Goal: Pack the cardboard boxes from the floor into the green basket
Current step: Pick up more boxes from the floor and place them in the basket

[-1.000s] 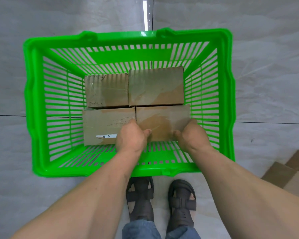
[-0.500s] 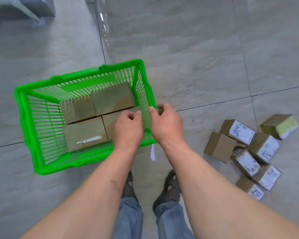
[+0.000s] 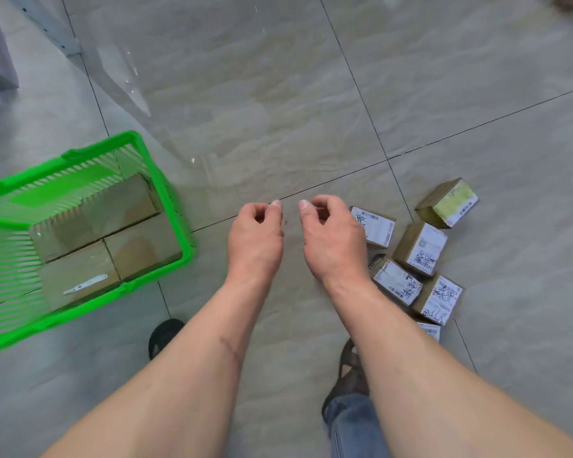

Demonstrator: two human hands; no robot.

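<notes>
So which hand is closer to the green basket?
Left. The left hand hangs just right of the green basket; the right hand is farther away, beside the floor boxes.

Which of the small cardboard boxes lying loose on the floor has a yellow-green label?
The farthest small cardboard box, alone at the cluster's upper right; the other loose boxes show white printed labels.
</notes>
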